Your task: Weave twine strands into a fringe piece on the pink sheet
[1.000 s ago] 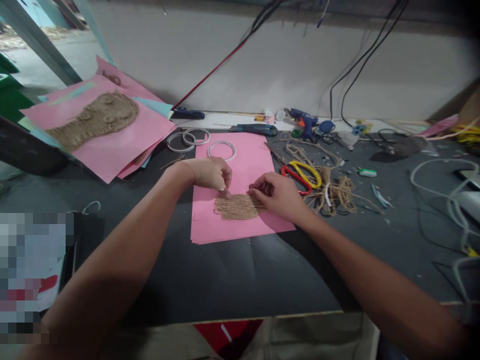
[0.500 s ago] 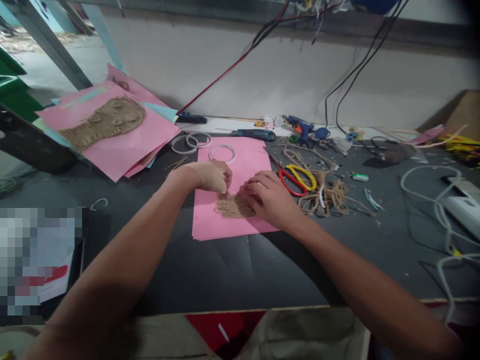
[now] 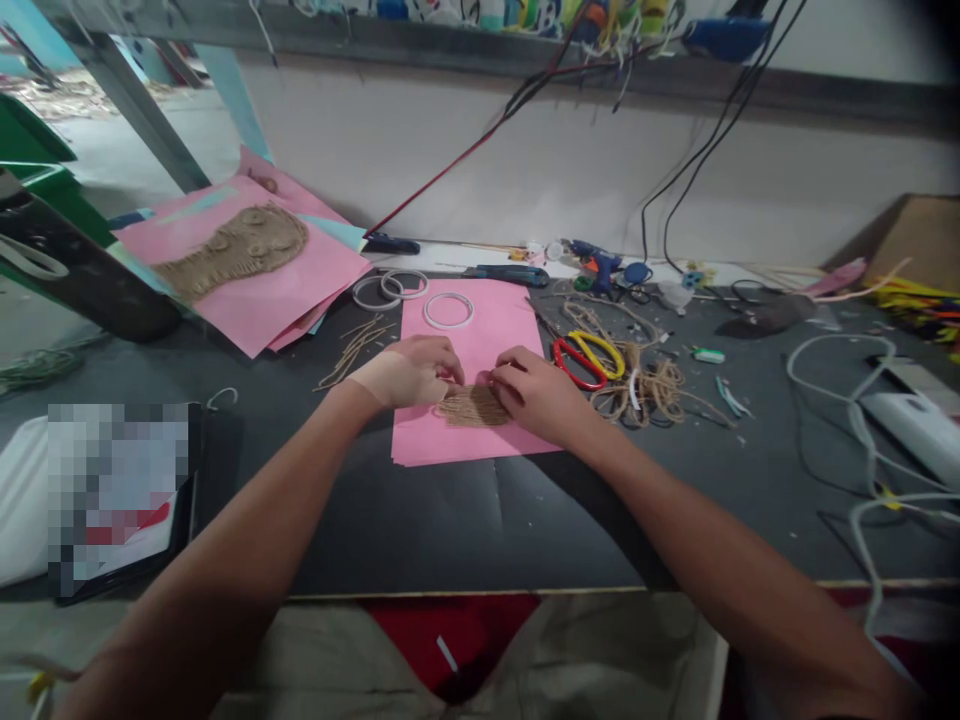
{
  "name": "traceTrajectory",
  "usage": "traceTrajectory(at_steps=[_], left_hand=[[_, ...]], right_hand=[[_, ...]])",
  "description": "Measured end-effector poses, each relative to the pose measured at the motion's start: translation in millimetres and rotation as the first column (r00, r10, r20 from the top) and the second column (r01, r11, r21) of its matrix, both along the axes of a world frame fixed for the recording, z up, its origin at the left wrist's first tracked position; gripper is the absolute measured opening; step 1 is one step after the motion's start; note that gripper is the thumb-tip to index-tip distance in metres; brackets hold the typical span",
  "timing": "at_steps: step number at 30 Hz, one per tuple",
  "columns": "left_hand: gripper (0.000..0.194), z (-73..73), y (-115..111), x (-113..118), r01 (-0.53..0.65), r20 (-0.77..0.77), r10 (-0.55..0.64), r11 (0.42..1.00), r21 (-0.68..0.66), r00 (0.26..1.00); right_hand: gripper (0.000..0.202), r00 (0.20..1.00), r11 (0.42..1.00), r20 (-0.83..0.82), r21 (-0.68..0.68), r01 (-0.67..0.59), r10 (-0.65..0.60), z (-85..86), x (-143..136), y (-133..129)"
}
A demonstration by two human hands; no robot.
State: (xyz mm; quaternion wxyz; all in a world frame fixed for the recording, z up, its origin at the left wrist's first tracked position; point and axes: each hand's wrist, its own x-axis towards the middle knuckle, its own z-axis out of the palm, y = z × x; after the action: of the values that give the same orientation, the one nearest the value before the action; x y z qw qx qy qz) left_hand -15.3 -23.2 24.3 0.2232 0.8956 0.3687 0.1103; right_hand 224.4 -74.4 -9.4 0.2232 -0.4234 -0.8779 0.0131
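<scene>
A small mat of brown twine strands (image 3: 474, 406) lies on a pink sheet (image 3: 495, 320) on the dark table. At its upper left corner is my left hand (image 3: 416, 370), wrapped in a beige band, with fingertips pinched together at the top edge. My right hand (image 3: 541, 395) touches the mat's right side, its fingers bent and closed near the top edge. Whatever the fingertips hold is too small to make out. Red and yellow handled scissors (image 3: 589, 360) and a tangle of twine (image 3: 652, 390) lie to the right of my right hand.
White rings (image 3: 449, 310) rest at the sheet's top. Cut twine pieces (image 3: 352, 350) lie left. Stacked pink sheets with a twine shape (image 3: 247, 245) stand back left, beside a dark cylinder (image 3: 82, 265). A blue glue gun (image 3: 600, 262) and white cables (image 3: 851, 400) are at the right.
My left hand has drawn back slightly to the left and lower, uncovering more cut twine pieces. My right hand stays by the mat. The camera view has shifted a little.
</scene>
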Motion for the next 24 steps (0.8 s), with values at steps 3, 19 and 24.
traceTrajectory(at_steps=[3, 19, 24], left_hand=[[0.015, -11.8, -3.4, -7.1, -0.063, 0.147, 0.07, 0.997, -0.053, 0.987], [0.032, -6.8, 12.7, -44.7, -0.677, -0.011, 0.707, 0.681, 0.278, 0.707], [0.032, -1.8, 19.7, -61.5, -0.765, -0.121, 0.806, 0.59, 0.258, 0.58]], right_hand=[[0.025, 1.0, 1.0, -0.03, -0.015, -0.003, 0.002, -0.5, 1.0, 0.9], [0.022, 0.988, 1.0, -0.154, 0.013, 0.006, -0.004, -1.5, 0.4, 3.6], [0.019, 0.979, 1.0, -0.202, 0.026, 0.016, -0.011, -2.3, 0.7, 4.6]])
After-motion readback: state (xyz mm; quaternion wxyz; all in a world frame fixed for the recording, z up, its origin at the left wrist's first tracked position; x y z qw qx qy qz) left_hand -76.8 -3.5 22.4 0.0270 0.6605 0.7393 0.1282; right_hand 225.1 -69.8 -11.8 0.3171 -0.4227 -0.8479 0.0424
